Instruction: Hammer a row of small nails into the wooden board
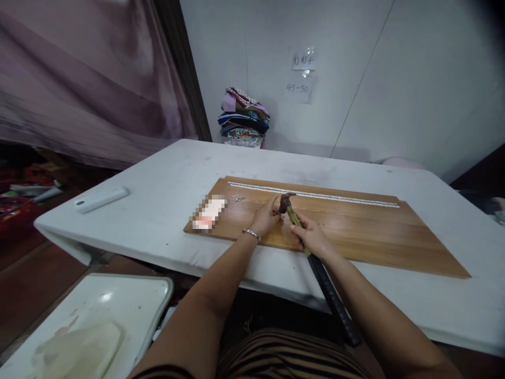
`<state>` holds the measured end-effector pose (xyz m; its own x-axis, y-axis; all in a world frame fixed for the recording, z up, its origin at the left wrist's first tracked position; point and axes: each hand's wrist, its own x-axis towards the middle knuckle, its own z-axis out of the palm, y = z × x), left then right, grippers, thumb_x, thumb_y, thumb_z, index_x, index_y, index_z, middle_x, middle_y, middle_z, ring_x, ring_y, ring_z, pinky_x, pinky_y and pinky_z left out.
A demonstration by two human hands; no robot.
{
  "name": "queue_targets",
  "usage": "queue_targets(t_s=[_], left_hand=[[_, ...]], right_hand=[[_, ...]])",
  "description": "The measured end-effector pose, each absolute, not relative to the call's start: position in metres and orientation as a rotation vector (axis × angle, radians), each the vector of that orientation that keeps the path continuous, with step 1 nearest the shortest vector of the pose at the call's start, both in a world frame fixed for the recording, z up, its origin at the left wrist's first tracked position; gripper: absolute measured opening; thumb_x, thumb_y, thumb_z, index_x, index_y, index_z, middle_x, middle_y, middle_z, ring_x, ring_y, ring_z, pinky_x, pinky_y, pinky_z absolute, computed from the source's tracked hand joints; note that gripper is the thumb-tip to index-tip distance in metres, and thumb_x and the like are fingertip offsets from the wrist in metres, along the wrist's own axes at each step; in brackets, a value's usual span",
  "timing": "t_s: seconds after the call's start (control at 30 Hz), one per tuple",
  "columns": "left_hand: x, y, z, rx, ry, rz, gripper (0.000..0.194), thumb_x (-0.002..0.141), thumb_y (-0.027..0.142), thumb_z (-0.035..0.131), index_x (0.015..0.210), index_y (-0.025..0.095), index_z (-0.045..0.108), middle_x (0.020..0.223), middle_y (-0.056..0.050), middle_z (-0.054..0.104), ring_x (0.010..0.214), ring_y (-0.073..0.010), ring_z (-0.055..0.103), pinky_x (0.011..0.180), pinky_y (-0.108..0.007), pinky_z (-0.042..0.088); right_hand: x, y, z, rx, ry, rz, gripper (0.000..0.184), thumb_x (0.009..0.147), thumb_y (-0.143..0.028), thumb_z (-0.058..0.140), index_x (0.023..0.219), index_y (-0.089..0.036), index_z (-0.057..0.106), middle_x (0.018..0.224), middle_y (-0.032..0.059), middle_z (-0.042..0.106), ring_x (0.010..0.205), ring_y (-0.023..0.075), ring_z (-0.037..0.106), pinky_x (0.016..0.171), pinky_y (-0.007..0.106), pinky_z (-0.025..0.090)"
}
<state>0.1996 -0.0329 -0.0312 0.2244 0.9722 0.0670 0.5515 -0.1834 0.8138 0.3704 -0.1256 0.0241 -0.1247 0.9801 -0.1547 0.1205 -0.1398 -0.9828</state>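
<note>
My right hand (312,235) grips a claw hammer (325,284) partway up its handle, its black grip trailing toward my body. The rusty hammer head sits just beside the fingers of my left hand (265,217), which rests low over a brown wooden board (366,226). The left fingertips are drawn together; whatever they pinch is too small and partly hidden. Small dark specks dot the board near both hands. Left of them lies a little heap of nails (238,198). Two thin white strips (315,194) run along the board's far edge.
The board lies on a white-covered table (158,173). A pixelated patch (211,212) covers its left end. A long white object (101,199) lies at the table's left, folded cloths (243,118) are stacked by the wall, and a white seat-like surface (138,287) stands lower left.
</note>
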Motion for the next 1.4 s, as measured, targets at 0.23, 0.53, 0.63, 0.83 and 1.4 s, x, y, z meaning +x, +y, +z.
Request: queue_targets(t_s=[0.23, 0.53, 0.63, 0.83, 1.4], left_hand=[[0.2, -0.035, -0.029, 1.829, 1.429, 0.8, 0.087, 0.085, 0.008, 0.072, 0.166, 0.025, 0.044, 0.102, -0.003, 0.083, 0.099, -0.0203, 0.077, 0.091, -0.031, 0.057], [0.199, -0.037, -0.025, 1.821, 1.405, 0.802, 0.088, 0.085, 0.007, 0.072, 0.166, 0.025, 0.043, 0.101, -0.001, 0.083, 0.097, -0.0183, 0.077, 0.094, -0.031, 0.058], [0.199, -0.037, -0.025, 1.834, 1.406, 0.805, 0.088, 0.085, 0.007, 0.071, 0.166, 0.026, 0.043, 0.101, -0.001, 0.083, 0.097, -0.0183, 0.077, 0.095, -0.032, 0.058], [0.199, -0.035, -0.028, 1.82, 1.436, 0.796, 0.086, 0.085, 0.008, 0.073, 0.164, 0.026, 0.046, 0.106, -0.003, 0.084, 0.102, -0.021, 0.078, 0.092, -0.032, 0.059], [0.161, -0.039, -0.033, 1.999, 1.503, 0.825, 0.068, 0.087, 0.008, 0.065, 0.154, 0.016, 0.057, 0.124, -0.013, 0.078, 0.115, -0.0245, 0.071, 0.105, -0.04, 0.056]], right_hand=[[0.369, -0.126, 0.028, -1.364, -1.328, 1.38, 0.082, 0.074, -0.039, 0.063, 0.15, -0.007, 0.06, 0.049, -0.0124, 0.043, 0.039, 0.0127, 0.042, 0.038, 0.024, 0.037], [0.371, -0.126, 0.027, -1.332, -1.297, 1.34, 0.082, 0.072, -0.04, 0.067, 0.148, -0.011, 0.061, 0.057, -0.0115, 0.048, 0.04, 0.0104, 0.043, 0.038, 0.024, 0.038], [0.371, -0.126, 0.028, -1.334, -1.313, 1.338, 0.082, 0.072, -0.041, 0.067, 0.148, -0.011, 0.062, 0.057, -0.0117, 0.047, 0.04, 0.0101, 0.042, 0.038, 0.024, 0.038], [0.37, -0.126, 0.023, -1.363, -1.337, 1.383, 0.086, 0.074, -0.042, 0.066, 0.153, -0.01, 0.058, 0.049, -0.0127, 0.043, 0.039, 0.0113, 0.041, 0.039, 0.023, 0.037], [0.371, -0.13, 0.029, -1.319, -1.332, 1.345, 0.08, 0.076, -0.041, 0.067, 0.151, -0.015, 0.06, 0.06, -0.0111, 0.045, 0.043, 0.0106, 0.041, 0.04, 0.025, 0.04]])
